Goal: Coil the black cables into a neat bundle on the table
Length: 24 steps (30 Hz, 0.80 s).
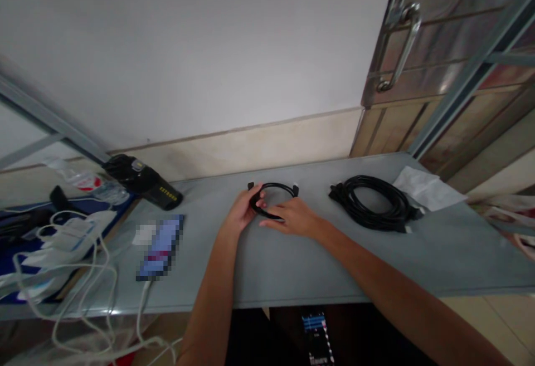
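Note:
A black cable (278, 186) forms a loop between my hands, just over the grey table. One dark plug end sticks up beside my left fingers, and another shows at the loop's right side by my right hand. My left hand (244, 205) is closed around the left side of the loop. With its fingers on the near right side of the loop, my right hand (292, 215) grips the cable too. To the right lies a larger coil of black cables (371, 203) with several connector ends showing.
A phone (161, 246) with a white cable lies left on the table (267, 274). Behind it is a black handheld device (144, 182). Further left are a clear bottle (90, 179) and tangled white cords (92, 277). White paper (430, 188) lies right; another phone (316, 338) is below the edge.

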Each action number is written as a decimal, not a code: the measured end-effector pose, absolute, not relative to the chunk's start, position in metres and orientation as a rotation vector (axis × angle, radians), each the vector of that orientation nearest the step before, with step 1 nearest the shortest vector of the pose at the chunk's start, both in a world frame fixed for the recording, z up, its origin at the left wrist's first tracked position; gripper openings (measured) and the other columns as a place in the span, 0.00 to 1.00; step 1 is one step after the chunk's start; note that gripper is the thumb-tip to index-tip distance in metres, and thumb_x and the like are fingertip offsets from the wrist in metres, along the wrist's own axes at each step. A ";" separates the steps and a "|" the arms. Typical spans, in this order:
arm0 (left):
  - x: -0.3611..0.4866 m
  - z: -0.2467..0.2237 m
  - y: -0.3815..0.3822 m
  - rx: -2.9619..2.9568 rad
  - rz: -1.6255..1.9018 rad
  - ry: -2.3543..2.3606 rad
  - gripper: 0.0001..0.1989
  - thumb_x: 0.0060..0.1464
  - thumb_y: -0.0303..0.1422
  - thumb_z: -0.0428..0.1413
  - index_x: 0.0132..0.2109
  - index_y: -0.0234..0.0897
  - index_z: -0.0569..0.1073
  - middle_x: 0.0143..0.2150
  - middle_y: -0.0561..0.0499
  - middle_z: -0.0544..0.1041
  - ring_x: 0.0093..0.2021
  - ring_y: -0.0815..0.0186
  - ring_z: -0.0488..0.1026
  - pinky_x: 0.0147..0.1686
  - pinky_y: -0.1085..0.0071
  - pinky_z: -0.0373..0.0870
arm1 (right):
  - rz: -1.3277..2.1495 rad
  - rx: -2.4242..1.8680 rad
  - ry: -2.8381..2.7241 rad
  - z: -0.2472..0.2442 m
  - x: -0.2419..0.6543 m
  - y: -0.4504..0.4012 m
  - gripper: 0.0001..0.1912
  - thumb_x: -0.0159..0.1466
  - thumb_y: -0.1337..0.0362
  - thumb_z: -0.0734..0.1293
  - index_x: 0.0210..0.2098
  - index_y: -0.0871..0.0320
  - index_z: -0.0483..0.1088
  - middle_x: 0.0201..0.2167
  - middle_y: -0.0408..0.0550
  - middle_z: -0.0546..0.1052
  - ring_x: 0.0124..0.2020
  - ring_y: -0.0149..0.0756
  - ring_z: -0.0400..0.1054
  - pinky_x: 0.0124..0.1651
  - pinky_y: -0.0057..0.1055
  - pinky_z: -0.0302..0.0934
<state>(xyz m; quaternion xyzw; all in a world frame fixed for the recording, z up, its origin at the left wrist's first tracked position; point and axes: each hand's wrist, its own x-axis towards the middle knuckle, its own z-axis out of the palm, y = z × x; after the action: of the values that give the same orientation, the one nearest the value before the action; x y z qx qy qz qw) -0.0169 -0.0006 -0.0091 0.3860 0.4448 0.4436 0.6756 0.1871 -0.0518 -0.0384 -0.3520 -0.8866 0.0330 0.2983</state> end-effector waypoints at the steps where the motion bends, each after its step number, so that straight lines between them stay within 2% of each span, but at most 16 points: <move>1: -0.017 -0.013 0.002 0.912 1.037 1.054 0.21 0.50 0.44 0.78 0.39 0.36 0.79 0.28 0.56 0.76 0.23 0.71 0.69 0.30 0.69 0.78 | 0.076 -0.941 -2.353 -0.038 0.188 -0.052 0.25 0.80 0.40 0.65 0.52 0.51 0.84 0.35 0.48 0.87 0.33 0.42 0.80 0.36 0.35 0.66; 4: -0.017 -0.025 0.011 0.949 1.155 1.132 0.27 0.41 0.37 0.80 0.47 0.37 0.80 0.33 0.54 0.81 0.26 0.69 0.74 0.32 0.68 0.77 | 0.072 -0.952 -2.346 -0.038 0.189 -0.050 0.29 0.80 0.40 0.64 0.35 0.53 0.82 0.27 0.47 0.83 0.29 0.40 0.76 0.35 0.36 0.63; 8: -0.019 -0.036 0.022 1.012 1.287 1.226 0.31 0.35 0.35 0.80 0.49 0.38 0.80 0.38 0.53 0.85 0.32 0.64 0.80 0.40 0.64 0.78 | 0.121 -0.944 -2.334 -0.041 0.188 -0.045 0.32 0.82 0.43 0.63 0.28 0.54 0.77 0.25 0.45 0.79 0.28 0.36 0.71 0.37 0.35 0.61; 10: -0.022 -0.040 0.024 1.047 1.340 1.263 0.33 0.34 0.35 0.80 0.50 0.38 0.81 0.41 0.50 0.86 0.39 0.60 0.82 0.48 0.61 0.79 | 0.145 -0.953 -2.317 -0.042 0.187 -0.042 0.31 0.83 0.46 0.63 0.27 0.55 0.75 0.25 0.44 0.77 0.28 0.35 0.70 0.38 0.34 0.60; 12: -0.026 -0.044 0.025 1.173 1.367 1.320 0.33 0.37 0.38 0.79 0.52 0.39 0.81 0.44 0.49 0.87 0.44 0.56 0.83 0.55 0.57 0.78 | 0.157 -0.984 -2.295 -0.042 0.186 -0.040 0.30 0.83 0.48 0.63 0.28 0.55 0.75 0.25 0.44 0.76 0.29 0.34 0.69 0.40 0.33 0.60; 15: -0.030 -0.049 0.024 1.421 1.372 1.420 0.27 0.45 0.43 0.75 0.51 0.39 0.83 0.45 0.46 0.87 0.48 0.50 0.84 0.59 0.51 0.77 | 0.149 -1.044 -2.300 -0.043 0.185 -0.038 0.27 0.83 0.49 0.64 0.31 0.56 0.77 0.28 0.44 0.77 0.31 0.35 0.69 0.43 0.33 0.61; 18: -0.031 -0.050 0.024 1.481 1.402 1.484 0.22 0.50 0.44 0.72 0.50 0.40 0.84 0.50 0.43 0.87 0.54 0.48 0.82 0.63 0.49 0.74 | 0.133 -1.078 -2.319 -0.044 0.184 -0.038 0.24 0.82 0.50 0.65 0.34 0.57 0.79 0.30 0.46 0.78 0.34 0.36 0.71 0.46 0.33 0.62; 21: -0.030 -0.049 0.024 1.506 1.426 1.508 0.19 0.55 0.44 0.70 0.51 0.41 0.85 0.52 0.42 0.87 0.57 0.49 0.82 0.65 0.51 0.73 | 0.125 -1.103 -2.312 -0.045 0.184 -0.037 0.22 0.83 0.51 0.65 0.38 0.57 0.80 0.33 0.48 0.79 0.37 0.38 0.73 0.46 0.33 0.64; 24: -0.028 -0.047 0.023 1.511 1.437 1.507 0.17 0.58 0.44 0.68 0.50 0.42 0.86 0.49 0.44 0.87 0.54 0.50 0.82 0.62 0.54 0.75 | 0.115 -1.123 -2.312 -0.046 0.186 -0.036 0.21 0.83 0.52 0.64 0.41 0.57 0.81 0.35 0.50 0.80 0.39 0.40 0.74 0.47 0.34 0.65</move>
<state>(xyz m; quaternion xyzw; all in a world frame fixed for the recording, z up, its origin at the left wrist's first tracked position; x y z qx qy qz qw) -0.0279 0.0225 -0.0470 0.5637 0.5621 0.5362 0.2807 0.1855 -0.0362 -0.0462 -0.4190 -0.8625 0.0428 0.2806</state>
